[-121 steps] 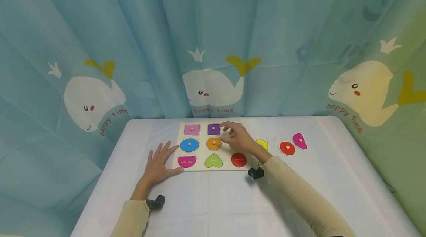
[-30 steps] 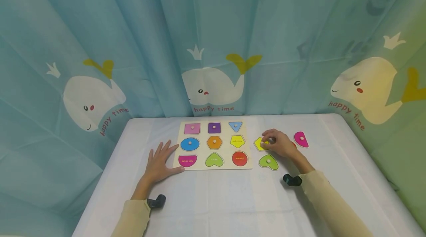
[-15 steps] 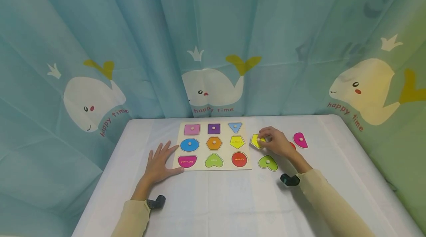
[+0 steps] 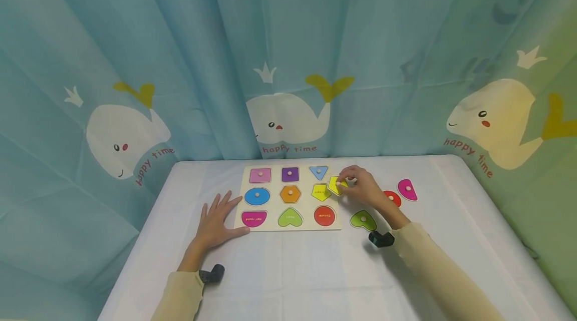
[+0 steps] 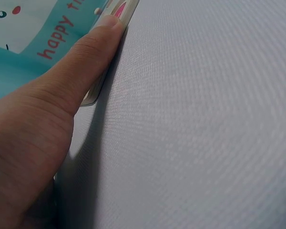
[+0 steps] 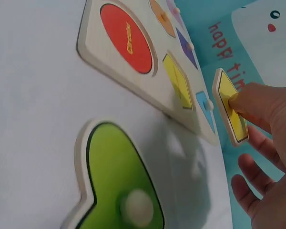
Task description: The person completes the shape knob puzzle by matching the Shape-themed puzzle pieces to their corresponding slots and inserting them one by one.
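My right hand [image 4: 362,189] pinches a yellow pentagon puzzle piece [image 4: 334,185] by its knob. In the head view the piece overlaps the right edge of the cream puzzle board [image 4: 271,223], beside the yellow pentagon recess [image 4: 319,193]; the right wrist view shows it raised and tilted above the table. My left hand [image 4: 215,223] lies spread at the board's left side, its thumb [image 5: 93,45] on the near corner. Knobbed square, rectangle, triangle, oval and hexagon pieces sit in the board. The half-round, heart and circle [image 6: 126,38] recesses show printed words.
Right of the board on the white table [image 4: 288,271] lie a green heart piece [image 4: 360,218], a red circle piece [image 4: 391,197] partly behind the right wrist, and a magenta half-round piece [image 4: 407,190]. A blue curtain [image 4: 189,60] with whales hangs behind.
My right hand came from over the board, took the yellow pentagon piece by its knob, lifted it and carried it left to the board's edge. The left hand has stayed in place.
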The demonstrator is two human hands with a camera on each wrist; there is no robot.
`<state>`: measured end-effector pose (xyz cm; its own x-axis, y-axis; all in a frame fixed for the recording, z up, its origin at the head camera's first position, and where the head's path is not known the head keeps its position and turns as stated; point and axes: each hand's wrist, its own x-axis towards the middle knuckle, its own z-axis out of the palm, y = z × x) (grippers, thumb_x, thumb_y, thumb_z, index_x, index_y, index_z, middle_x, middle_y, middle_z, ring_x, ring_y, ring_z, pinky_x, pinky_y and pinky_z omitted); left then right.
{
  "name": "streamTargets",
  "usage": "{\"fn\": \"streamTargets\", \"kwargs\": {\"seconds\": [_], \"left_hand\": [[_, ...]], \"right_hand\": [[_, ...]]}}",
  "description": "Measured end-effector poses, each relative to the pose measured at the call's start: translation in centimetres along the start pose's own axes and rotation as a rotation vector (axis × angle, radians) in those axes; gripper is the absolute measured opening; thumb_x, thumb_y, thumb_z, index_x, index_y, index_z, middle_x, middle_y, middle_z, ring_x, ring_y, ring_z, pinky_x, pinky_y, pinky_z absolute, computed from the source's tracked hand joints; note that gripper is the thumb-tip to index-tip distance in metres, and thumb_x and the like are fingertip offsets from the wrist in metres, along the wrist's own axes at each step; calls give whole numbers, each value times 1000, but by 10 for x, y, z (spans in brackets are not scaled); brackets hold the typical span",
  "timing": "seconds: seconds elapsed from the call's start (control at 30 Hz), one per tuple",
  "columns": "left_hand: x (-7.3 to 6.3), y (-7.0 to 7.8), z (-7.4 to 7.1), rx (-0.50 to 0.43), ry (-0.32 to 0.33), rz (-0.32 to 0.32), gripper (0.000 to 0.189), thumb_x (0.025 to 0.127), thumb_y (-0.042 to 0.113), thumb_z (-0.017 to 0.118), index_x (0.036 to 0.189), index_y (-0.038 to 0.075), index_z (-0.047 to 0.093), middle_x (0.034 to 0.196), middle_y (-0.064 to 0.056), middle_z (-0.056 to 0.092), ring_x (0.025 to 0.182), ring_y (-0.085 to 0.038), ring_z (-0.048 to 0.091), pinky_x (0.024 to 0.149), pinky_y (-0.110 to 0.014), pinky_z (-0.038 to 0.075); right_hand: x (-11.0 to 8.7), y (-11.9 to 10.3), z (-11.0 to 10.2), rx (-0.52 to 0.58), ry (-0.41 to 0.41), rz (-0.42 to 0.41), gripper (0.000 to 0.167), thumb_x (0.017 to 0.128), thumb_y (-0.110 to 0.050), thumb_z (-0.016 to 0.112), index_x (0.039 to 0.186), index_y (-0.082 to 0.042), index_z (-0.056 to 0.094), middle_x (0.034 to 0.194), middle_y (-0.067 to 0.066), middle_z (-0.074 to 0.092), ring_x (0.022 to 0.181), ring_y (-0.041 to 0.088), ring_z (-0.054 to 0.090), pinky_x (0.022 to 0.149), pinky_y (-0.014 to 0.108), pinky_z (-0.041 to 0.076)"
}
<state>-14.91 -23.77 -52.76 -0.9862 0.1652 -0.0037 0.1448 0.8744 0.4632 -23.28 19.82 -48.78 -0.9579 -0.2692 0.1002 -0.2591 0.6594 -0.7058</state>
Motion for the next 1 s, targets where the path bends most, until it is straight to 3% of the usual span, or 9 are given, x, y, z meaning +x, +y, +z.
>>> {"fn": "streamTargets", "kwargs": {"seconds": [0.33,0.7,1.0], "left_hand": [[1,0,0,-6,-9,-4,96,76,56,83,155,16,46,167,-19,26,155,-47,10,118,-74,-1],[1,1,-1,-1,-11,-7,96,76,56,83,155,16,46,167,-19,26,155,-47,10,118,-73,-1],[0,3,-2,-5,-8,-4,95,76,55,84,155,15,47,167,-19,26,155,-47,10,118,-74,0]], "right_hand": [[11,-8,16,38,-25,-26,6,88,-12,79,93,-10,77,114,13,67,107,35,59,95,53,53],[15,-6,39,46,-55,47,6,87,-14,81,92,-12,79,116,11,67,101,29,56,91,43,52],[14,-2,48,52,-50,63,4,88,-14,81,92,-13,80,117,10,67,105,29,55,95,47,52]]}}
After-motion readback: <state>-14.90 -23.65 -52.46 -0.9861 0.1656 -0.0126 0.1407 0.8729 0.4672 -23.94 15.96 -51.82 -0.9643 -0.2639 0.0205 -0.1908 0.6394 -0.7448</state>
